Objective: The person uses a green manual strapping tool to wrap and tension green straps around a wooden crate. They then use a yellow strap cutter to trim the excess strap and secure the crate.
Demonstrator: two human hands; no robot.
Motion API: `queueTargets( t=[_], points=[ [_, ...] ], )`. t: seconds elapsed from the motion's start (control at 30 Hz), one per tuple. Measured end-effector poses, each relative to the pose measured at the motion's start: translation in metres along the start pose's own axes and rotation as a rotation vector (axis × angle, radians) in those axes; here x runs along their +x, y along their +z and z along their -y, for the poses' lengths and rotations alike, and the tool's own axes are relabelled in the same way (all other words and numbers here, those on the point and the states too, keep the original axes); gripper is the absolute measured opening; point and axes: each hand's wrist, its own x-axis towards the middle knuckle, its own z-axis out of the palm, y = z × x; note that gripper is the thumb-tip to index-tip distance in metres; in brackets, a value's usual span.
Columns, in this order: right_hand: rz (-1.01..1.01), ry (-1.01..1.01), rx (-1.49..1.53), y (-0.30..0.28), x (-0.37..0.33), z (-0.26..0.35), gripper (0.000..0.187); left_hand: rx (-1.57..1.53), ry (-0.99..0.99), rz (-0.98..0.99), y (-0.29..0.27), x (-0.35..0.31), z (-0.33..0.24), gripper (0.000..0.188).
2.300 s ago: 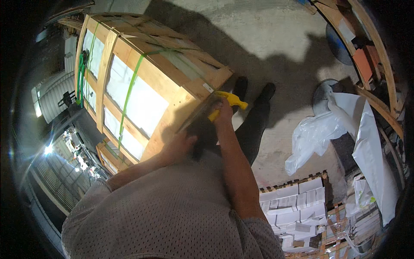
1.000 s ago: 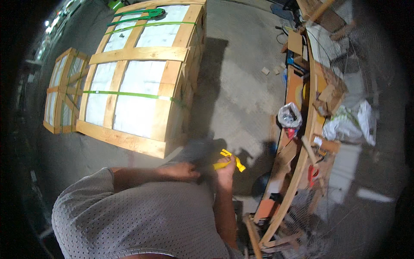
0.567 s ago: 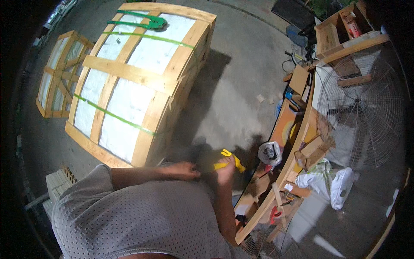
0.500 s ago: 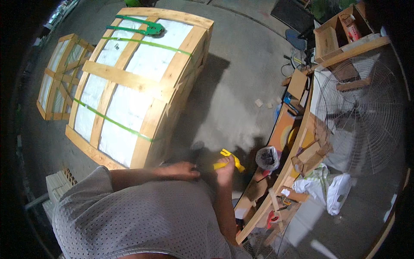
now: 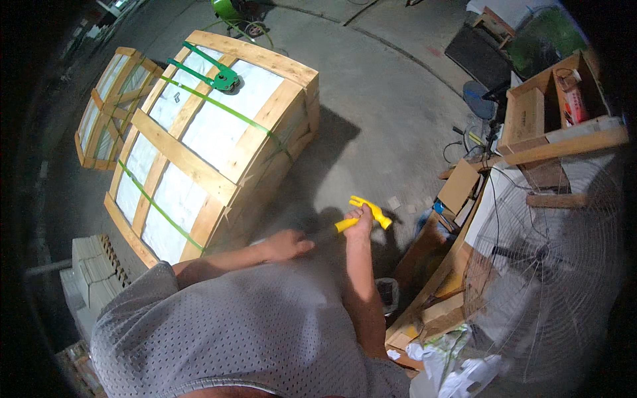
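Observation:
My right hand (image 5: 359, 223) grips a yellow claw hammer (image 5: 377, 213) near its head, holding it out in front of my body. To its left, my left hand (image 5: 286, 245) is closed with curled fingers; whatever is inside them, if anything, is hidden. The left hand is nearest the lower right side of a big wooden crate (image 5: 188, 156), which is packed with white-wrapped contents and bound with green straps (image 5: 158, 207). A green long-handled strapping tool (image 5: 225, 80) lies on top of the crate.
Behind on the left stands a smaller wooden crate (image 5: 99, 97). On the right are a wire fan guard (image 5: 541, 253), a wooden box (image 5: 526, 125) holding a red tube (image 5: 574, 108), and a lined bin (image 5: 387, 295). Pale flat pieces (image 5: 89, 268) are stacked at lower left.
My view has turned, shifting the crates and workbench in the picture. The right hand with the hammer now appears higher and slightly farther right; the left hand also appears a little higher.

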Motion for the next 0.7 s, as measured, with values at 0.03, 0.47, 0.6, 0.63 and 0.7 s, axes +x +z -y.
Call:
queueTargets(
  t=[0.03, 0.47, 0.6, 0.63, 0.7],
  points=[
    [0.014, 0.041, 0.039, 0.014, 0.007, 0.008, 0.024, -0.054, -0.008, -0.017, -0.007, 0.006, -0.008, 0.057],
    [-0.039, 0.184, 0.007, 0.169, 0.182, 0.037, 0.023, -0.194, -0.321, 0.108, -0.195, 0.172, -0.071, 0.049],
    [-0.022, 0.231, 0.047, 0.23, 0.229, 0.023, 0.01, -0.13, -0.259, 0.126, -0.268, 0.203, -0.094, 0.047],
    [-0.129, 0.244, -0.025, 0.244, 0.239, 0.018, 0.009, -0.148, -0.295, 0.117, -0.28, 0.208, -0.097, 0.047],
    [-0.153, 0.299, -0.044, 0.271, 0.257, 0.01, 0.011, -0.241, -0.415, 0.051, -0.303, 0.223, -0.102, 0.048]
  ],
)
